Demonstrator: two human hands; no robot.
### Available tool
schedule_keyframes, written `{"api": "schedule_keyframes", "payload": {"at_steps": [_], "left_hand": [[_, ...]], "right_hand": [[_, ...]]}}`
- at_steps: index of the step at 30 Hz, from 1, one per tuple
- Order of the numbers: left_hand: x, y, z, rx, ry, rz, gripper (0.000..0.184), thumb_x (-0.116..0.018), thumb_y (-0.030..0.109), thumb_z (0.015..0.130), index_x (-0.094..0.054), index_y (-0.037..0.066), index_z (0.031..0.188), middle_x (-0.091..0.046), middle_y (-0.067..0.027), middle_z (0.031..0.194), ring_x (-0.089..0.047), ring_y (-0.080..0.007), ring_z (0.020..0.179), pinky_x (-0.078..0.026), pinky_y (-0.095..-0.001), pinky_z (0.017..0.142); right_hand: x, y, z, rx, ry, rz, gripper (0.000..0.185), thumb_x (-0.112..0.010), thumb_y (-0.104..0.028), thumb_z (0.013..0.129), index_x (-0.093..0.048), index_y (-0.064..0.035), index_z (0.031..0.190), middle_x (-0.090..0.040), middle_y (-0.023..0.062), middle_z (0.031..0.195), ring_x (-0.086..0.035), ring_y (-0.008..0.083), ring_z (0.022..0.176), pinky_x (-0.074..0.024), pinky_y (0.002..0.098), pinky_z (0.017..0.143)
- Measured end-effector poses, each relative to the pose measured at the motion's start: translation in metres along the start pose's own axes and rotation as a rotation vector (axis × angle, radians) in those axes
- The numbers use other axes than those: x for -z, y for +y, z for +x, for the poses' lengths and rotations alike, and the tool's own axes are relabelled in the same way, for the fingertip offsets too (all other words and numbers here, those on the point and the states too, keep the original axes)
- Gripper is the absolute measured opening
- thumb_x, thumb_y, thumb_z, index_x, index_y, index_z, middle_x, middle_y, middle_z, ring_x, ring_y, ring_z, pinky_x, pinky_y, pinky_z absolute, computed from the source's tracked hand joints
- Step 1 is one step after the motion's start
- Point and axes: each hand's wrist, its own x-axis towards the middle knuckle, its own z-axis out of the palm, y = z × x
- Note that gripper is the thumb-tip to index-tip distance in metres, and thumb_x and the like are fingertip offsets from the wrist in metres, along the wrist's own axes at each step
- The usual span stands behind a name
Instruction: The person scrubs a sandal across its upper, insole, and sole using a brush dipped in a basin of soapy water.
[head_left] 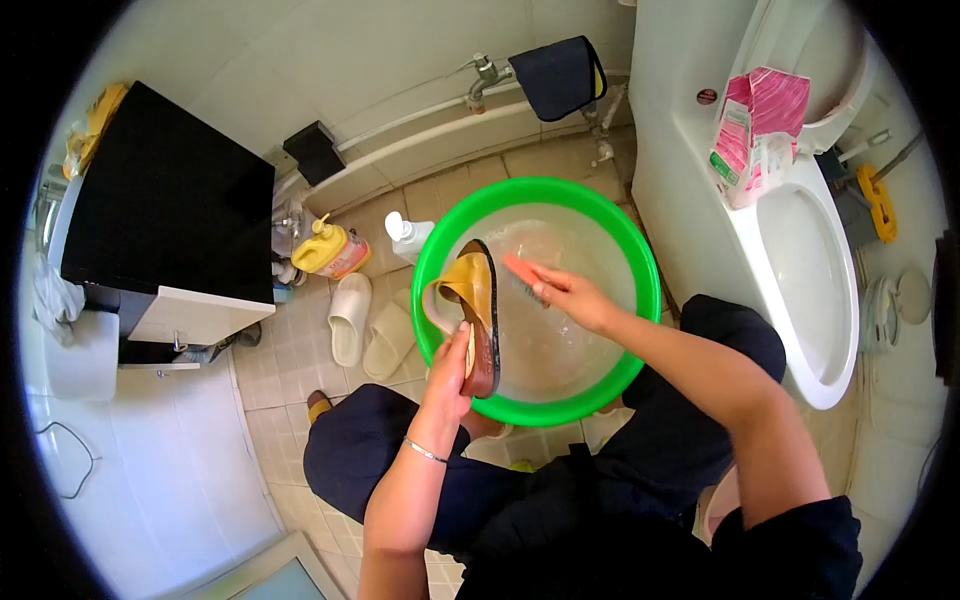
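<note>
My left hand (452, 372) is closed around the heel end of a sandal (482, 330) with a brown sole and a yellow strap. The sandal is held on its side over the left rim of a green basin (648, 300). Soapy, cloudy water (560, 370) fills the basin. In my right hand (575, 300) is a scrub brush (522, 270) with an orange back and dark bristles. The brush is just right of the sandal, apart from it, above the water.
Left of the basin stand a white pump bottle (408, 238), a yellow jug (335, 250) and a pair of pale slippers (350, 320). A black-topped cabinet (170, 190) is farther left. A white toilet (800, 270) stands at right, with a pink packet (760, 130) on it.
</note>
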Motion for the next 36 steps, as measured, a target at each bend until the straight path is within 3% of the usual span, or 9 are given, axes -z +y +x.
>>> {"api": "schedule_keyframes", "payload": {"at_steps": [7, 10, 12, 15, 18, 22, 26, 31, 36], "left_hand": [[-0.018, 0.003, -0.010, -0.013, -0.018, 0.038, 0.037, -0.056, 0.037, 0.092, -0.056, 0.002, 0.104, -0.062, -0.0044, 0.086, -0.060, -0.0121, 0.073, -0.048, -0.0259, 0.063], [-0.019, 0.005, -0.016, -0.011, 0.020, 0.097, 0.035, -0.057, 0.037, 0.091, -0.056, 0.003, 0.100, -0.061, -0.0042, 0.084, -0.059, -0.0113, 0.072, -0.048, -0.0255, 0.061], [-0.015, 0.002, -0.012, -0.030, 0.014, 0.177, 0.035, -0.058, 0.037, 0.091, -0.056, 0.003, 0.098, -0.061, -0.0037, 0.083, -0.059, -0.0107, 0.071, -0.047, -0.0251, 0.061], [-0.009, -0.007, -0.013, -0.153, 0.017, 0.417, 0.030, -0.061, 0.032, 0.090, -0.054, 0.003, 0.095, -0.059, -0.0014, 0.080, -0.056, -0.0078, 0.069, -0.046, -0.0237, 0.062], [-0.013, -0.012, -0.012, -0.257, 0.026, 0.482, 0.029, -0.064, 0.026, 0.088, -0.053, 0.002, 0.099, -0.059, -0.0021, 0.084, -0.057, -0.0085, 0.074, -0.047, -0.0246, 0.066], [-0.014, -0.010, -0.012, -0.429, -0.135, 0.527, 0.037, -0.065, 0.019, 0.087, -0.051, -0.001, 0.113, -0.061, -0.0068, 0.099, -0.059, -0.0140, 0.089, -0.048, -0.0280, 0.078], [-0.016, 0.002, -0.026, -0.210, -0.363, 0.322, 0.052, -0.068, 0.011, 0.081, -0.043, 0.000, 0.125, -0.052, -0.0087, 0.122, -0.051, -0.0184, 0.111, -0.040, -0.0335, 0.095], [-0.007, 0.010, -0.011, -0.116, -0.526, 0.141, 0.090, -0.065, 0.054, 0.076, -0.027, 0.005, 0.142, -0.040, -0.0108, 0.137, -0.038, -0.0228, 0.128, -0.028, -0.0359, 0.107], [-0.016, 0.016, -0.003, -0.235, -0.542, 0.018, 0.087, -0.058, 0.061, 0.080, -0.030, 0.004, 0.140, -0.038, -0.0126, 0.140, -0.037, -0.0246, 0.129, -0.028, -0.0386, 0.107]], "right_hand": [[-0.002, -0.081, -0.041, 0.368, -0.298, -0.712, 0.044, -0.055, -0.030, 0.093, -0.048, -0.0144, 0.134, -0.063, 0.0111, 0.107, -0.061, 0.0208, 0.084, -0.0480, 0.0343, 0.079], [0.005, -0.071, -0.012, 0.325, -0.003, -0.620, 0.045, -0.056, -0.032, 0.092, -0.049, -0.0147, 0.133, -0.064, 0.0080, 0.097, -0.062, 0.0196, 0.082, -0.0478, 0.0356, 0.076], [0.004, -0.050, 0.010, 0.261, 0.242, -0.389, 0.050, -0.057, -0.041, 0.089, -0.049, -0.0169, 0.133, -0.063, 0.0065, 0.114, -0.062, 0.0225, 0.085, -0.0476, 0.0345, 0.077], [0.017, -0.084, 0.019, -0.235, 0.216, 0.151, 0.059, -0.061, -0.042, 0.087, -0.045, -0.0126, 0.136, -0.061, 0.0021, 0.099, -0.054, 0.0136, 0.068, -0.0438, 0.0266, 0.061], [0.022, -0.089, 0.019, -0.313, 0.008, 0.383, 0.059, -0.063, -0.031, 0.088, -0.038, -0.0099, 0.137, -0.044, -0.0051, 0.077, -0.035, 0.0034, 0.055, -0.0251, 0.0178, 0.045], [0.019, -0.087, 0.018, -0.241, 0.000, 0.495, 0.052, -0.064, -0.026, 0.087, -0.040, -0.0089, 0.130, -0.045, -0.0048, 0.078, -0.036, 0.0034, 0.054, -0.0251, 0.0182, 0.044], [0.009, -0.093, 0.013, -0.136, 0.145, 0.485, 0.053, -0.064, -0.021, 0.086, -0.039, -0.0092, 0.131, -0.045, -0.0047, 0.076, -0.036, 0.0030, 0.054, -0.0272, 0.0179, 0.045], [0.004, -0.087, 0.009, -0.125, 0.141, 0.554, 0.058, -0.065, -0.022, 0.085, -0.037, -0.0084, 0.134, -0.045, -0.0039, 0.072, -0.038, 0.0052, 0.056, -0.0296, 0.0195, 0.047], [-0.010, -0.080, 0.007, -0.176, 0.146, 0.630, 0.055, -0.062, -0.021, 0.086, -0.037, -0.0094, 0.134, -0.044, -0.0041, 0.070, -0.038, 0.0048, 0.057, -0.0304, 0.0198, 0.048]]}}
